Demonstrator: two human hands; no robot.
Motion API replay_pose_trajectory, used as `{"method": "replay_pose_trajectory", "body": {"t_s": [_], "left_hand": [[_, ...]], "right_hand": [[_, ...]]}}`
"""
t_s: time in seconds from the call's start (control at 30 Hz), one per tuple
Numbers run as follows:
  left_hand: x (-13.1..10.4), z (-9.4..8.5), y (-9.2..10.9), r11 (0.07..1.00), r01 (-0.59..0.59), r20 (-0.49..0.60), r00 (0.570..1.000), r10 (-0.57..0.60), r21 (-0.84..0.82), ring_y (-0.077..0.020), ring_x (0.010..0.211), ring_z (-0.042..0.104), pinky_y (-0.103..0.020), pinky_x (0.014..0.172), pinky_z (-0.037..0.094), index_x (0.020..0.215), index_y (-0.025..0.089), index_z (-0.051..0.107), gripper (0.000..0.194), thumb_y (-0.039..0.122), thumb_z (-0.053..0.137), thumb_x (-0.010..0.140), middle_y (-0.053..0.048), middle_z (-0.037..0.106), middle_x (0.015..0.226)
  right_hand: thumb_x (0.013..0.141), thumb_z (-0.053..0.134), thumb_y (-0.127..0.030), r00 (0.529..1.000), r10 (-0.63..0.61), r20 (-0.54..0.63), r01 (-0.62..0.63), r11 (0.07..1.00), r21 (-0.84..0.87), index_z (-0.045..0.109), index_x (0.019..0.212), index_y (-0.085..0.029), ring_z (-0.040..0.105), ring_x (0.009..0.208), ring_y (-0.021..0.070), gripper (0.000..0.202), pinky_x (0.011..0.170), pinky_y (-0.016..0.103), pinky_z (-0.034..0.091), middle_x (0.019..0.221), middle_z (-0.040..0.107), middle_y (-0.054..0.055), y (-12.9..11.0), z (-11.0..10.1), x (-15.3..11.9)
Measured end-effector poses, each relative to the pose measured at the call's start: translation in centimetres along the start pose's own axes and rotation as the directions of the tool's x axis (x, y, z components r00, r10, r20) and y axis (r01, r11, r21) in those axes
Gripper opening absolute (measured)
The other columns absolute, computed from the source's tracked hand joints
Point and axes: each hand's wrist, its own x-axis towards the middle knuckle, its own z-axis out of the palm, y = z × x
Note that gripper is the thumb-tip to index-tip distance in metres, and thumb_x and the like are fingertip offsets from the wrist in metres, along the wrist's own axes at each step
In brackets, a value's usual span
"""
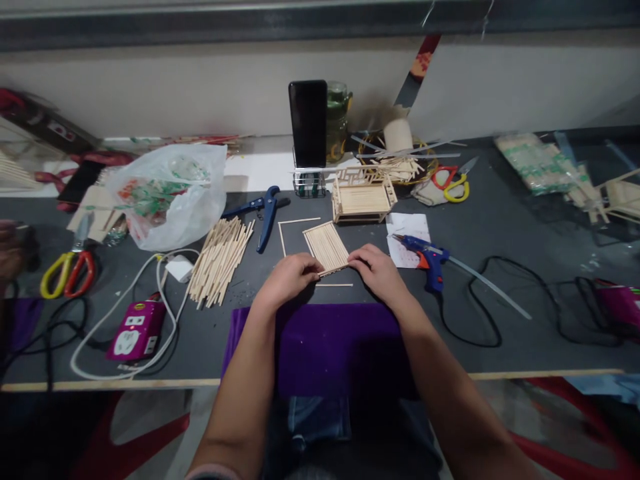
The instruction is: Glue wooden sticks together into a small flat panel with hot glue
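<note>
A small flat panel of wooden sticks (327, 245) lies tilted on the dark table in front of me. My left hand (295, 277) pinches its near left corner, and my right hand (374, 268) grips the near right corner. Just below the panel's near edge is a loose stick (334, 285). Behind the left hand, thin sticks form an L-shaped corner (281, 233). A little bench built of sticks (364, 200) stands beyond the panel. The glue gun (430, 260) rests to the right of my right hand, partly on a stained paper (409, 230).
A pile of sticks (220, 260), blue cutters (267, 217) and a plastic bag (175, 193) lie left. A pink power outlet (135, 330) has looping cables. A phone (308, 123) stands at the back. Scissors (455, 187) lie right; a purple cloth (340, 347) covers the near edge.
</note>
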Motion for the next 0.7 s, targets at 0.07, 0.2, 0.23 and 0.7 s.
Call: {"method": "replay_pose_trajectory", "body": {"t_s": [0.07, 0.2, 0.23, 0.7], "left_hand": [[0.06, 0.06, -0.09, 1.0, 0.001, 0.002, 1.0, -0.001, -0.002, -0.0156, 0.08, 0.062, -0.026, 0.072, 0.042, 0.087, 0.02, 0.071, 0.014, 0.013, 0.061, 0.08, -0.002, 0.071, 0.088], [0.2, 0.33, -0.19, 1.0, 0.0, -0.001, 1.0, 0.0, 0.001, -0.0154, 0.081, 0.062, -0.026, 0.073, 0.042, 0.087, 0.02, 0.071, 0.014, 0.015, 0.06, 0.08, -0.002, 0.071, 0.089], [0.22, 0.38, -0.19, 1.0, 0.007, -0.007, 1.0, -0.007, 0.006, -0.0155, 0.081, 0.062, -0.026, 0.073, 0.043, 0.087, 0.02, 0.071, 0.014, 0.016, 0.06, 0.08, -0.002, 0.071, 0.089], [0.18, 0.28, 0.15, 0.998, 0.023, -0.004, 1.0, -0.023, 0.063, -0.015, 0.079, 0.061, -0.025, 0.069, 0.041, 0.082, 0.02, 0.069, 0.013, 0.017, 0.056, 0.081, -0.002, 0.07, 0.088]], "right_hand": [[0.088, 0.051, -0.02, 1.0, -0.002, 0.001, 0.002, 1.0, -0.003, 0.064, 0.084, -0.022, 0.058, 0.083, 0.0196, 0.014, 0.078, 0.032, 0.044, 0.083, 0.056, 0.004, 0.03, -0.05, -0.02], [0.089, 0.049, -0.019, 1.0, 0.011, 0.002, -0.011, 0.999, -0.03, 0.063, 0.084, -0.021, 0.057, 0.084, 0.02, 0.015, 0.078, 0.032, 0.044, 0.084, 0.056, 0.004, 0.17, -0.08, 0.03], [0.089, 0.048, -0.019, 1.0, 0.017, 0.005, -0.017, 0.999, -0.038, 0.063, 0.084, -0.021, 0.057, 0.084, 0.0201, 0.015, 0.078, 0.032, 0.043, 0.084, 0.056, 0.004, 0.19, -0.08, 0.05], [0.087, 0.048, -0.018, 0.996, 0.08, 0.048, -0.083, 0.995, 0.051, 0.065, 0.088, -0.021, 0.06, 0.087, 0.0193, 0.017, 0.081, 0.033, 0.044, 0.088, 0.062, 0.004, 0.48, -0.64, 0.16]]}}
